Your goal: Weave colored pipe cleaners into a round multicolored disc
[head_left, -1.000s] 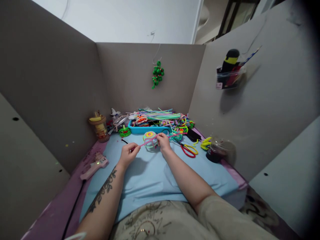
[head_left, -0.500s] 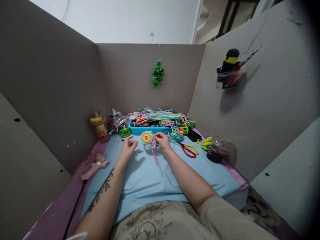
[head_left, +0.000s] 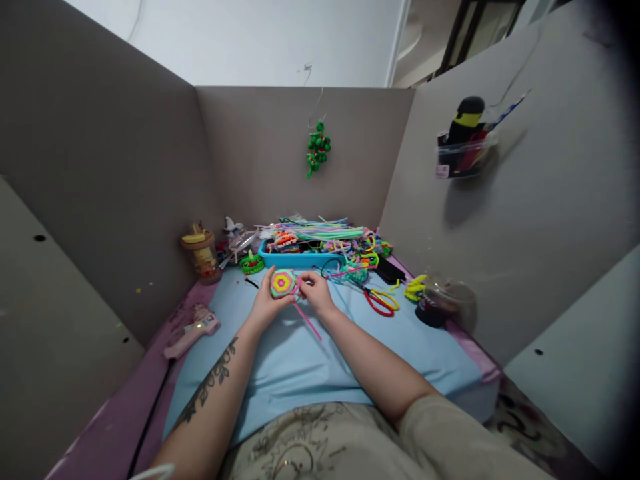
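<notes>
A round, flat piece coiled from pipe cleaners (head_left: 283,283), with pink, yellow and mint rings, is held up over the table. My left hand (head_left: 267,301) grips it by its left and lower edge, thumb along the bottom. At its right edge my right hand (head_left: 313,292) is closed, fingertips pinching pink pipe cleaner where it meets the piece. One pink pipe cleaner end (head_left: 309,323) dangles below between my hands. Another pink length (head_left: 353,271) stretches out to the right behind my right hand.
Behind stands a blue tray (head_left: 305,259) heaped with pipe cleaners. Red and yellow handled scissors (head_left: 381,301) lie to the right, near a lidded dark cup (head_left: 435,310). A pink glue gun (head_left: 193,333) rests left, its cord running forward. Grey partitions (head_left: 295,187) enclose the table.
My left hand, open and apart before, has moved right and taken hold of the coiled piece. The piece and my right hand have shifted slightly left and down.
</notes>
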### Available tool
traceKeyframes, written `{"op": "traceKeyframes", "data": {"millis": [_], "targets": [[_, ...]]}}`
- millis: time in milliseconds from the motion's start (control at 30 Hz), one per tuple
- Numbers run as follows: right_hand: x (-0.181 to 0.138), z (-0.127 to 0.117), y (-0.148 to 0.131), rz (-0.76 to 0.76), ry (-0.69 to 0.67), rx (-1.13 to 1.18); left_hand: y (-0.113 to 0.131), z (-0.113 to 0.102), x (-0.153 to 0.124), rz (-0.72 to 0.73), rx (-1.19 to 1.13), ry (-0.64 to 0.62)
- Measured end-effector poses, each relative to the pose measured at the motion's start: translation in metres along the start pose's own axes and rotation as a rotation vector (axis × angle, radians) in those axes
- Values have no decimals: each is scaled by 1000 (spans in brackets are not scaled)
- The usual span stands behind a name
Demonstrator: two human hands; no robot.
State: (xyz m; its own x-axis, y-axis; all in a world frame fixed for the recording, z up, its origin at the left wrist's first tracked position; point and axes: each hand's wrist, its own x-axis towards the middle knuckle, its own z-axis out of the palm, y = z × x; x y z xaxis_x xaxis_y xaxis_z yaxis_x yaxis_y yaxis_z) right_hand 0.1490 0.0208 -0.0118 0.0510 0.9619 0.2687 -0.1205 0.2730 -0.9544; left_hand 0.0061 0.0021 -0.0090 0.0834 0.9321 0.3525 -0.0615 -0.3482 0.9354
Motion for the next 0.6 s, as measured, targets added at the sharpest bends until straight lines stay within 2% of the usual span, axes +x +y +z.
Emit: {"op": "traceKeyframes", "data": {"millis": [100,333,600], "targets": [[0,0,0,6,-18,7,-1,1,0,29,74,62],[-5,3,-4,-46,-74,69,1,-2,3,54,85,135],[-9,7,-4,-143,6,-66,6,1,-1,66,60,69]]}}
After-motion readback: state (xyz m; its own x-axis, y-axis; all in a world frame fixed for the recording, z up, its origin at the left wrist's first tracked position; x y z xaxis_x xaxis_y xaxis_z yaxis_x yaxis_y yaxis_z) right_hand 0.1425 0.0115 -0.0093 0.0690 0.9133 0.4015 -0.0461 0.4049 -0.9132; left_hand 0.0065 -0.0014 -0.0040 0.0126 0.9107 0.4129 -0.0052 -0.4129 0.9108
